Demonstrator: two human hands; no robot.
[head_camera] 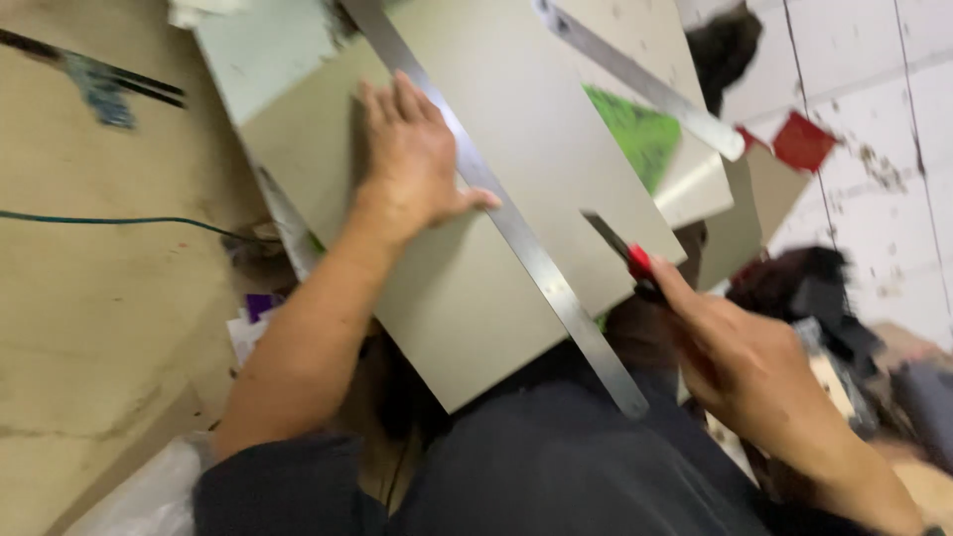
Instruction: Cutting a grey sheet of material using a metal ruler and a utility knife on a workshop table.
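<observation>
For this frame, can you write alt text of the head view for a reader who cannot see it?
The left hand presses flat beside a long metal ruler laid across a grey board, while the right hand holds a red utility knife at the board's edge. A second ruler and a green sheet lie beyond.

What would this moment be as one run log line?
left hand flat on grey board | steel ruler beside thumb | right hand grips red knife

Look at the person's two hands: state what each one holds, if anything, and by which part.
The right hand holds a red utility knife by its handle end, blade forward. The left hand holds nothing; it presses flat on the grey board beside the steel ruler.
</observation>
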